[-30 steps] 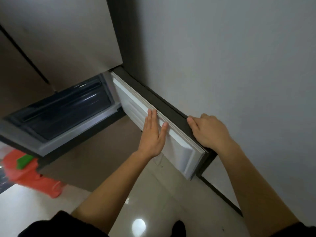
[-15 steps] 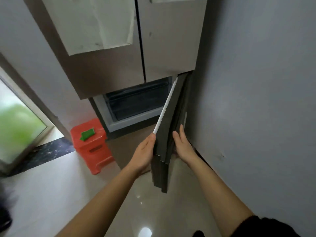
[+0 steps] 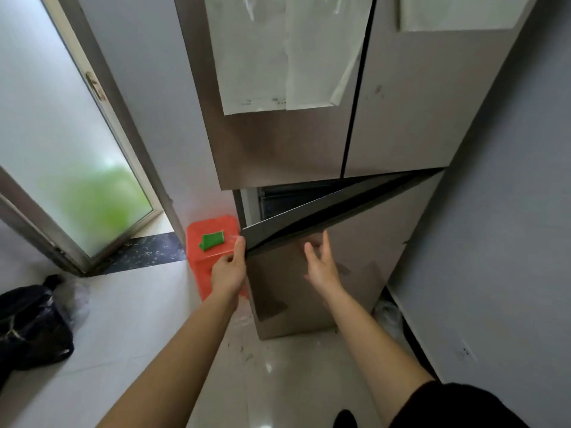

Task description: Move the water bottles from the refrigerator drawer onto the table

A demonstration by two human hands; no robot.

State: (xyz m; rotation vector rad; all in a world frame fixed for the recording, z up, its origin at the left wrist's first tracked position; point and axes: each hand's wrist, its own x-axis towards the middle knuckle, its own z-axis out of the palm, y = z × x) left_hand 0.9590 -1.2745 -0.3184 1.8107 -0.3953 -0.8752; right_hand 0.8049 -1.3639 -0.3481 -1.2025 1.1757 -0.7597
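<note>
Brown fridge door (image 3: 370, 242) ajar, left hand (image 3: 229, 273) gripping its edge, right hand (image 3: 321, 265) spread open

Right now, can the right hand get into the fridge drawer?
Probably not. The lower fridge door stands nearly shut across the drawer, leaving a narrow gap, and the right hand is outside its front.

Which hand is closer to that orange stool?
Left. The left hand grips the edge of the refrigerator door beside the orange stool; the right hand is farther right, at the door's front.
</note>
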